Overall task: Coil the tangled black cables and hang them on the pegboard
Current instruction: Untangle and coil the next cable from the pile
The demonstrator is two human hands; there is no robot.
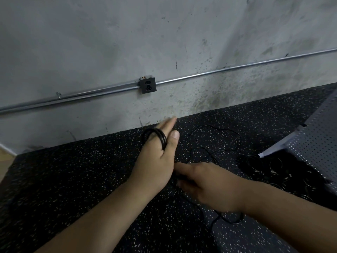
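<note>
Wrapping looks half done: the small coil of thin black cable (155,136) sits around the straight fingers of my left hand (160,161), its loose tail (226,133) snaking over the speckled black rubber floor (73,170). My right hand (206,183) curls beside the strand; blur hides any pinch. Slack there could let loops slide off, or the tail re-knot.

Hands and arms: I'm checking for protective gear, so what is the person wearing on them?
Nothing visible. The left hand and right hand are ungloved, no rings showing; the left forearm and right forearm are bare, with no sleeves, watch or bands in frame.
</note>
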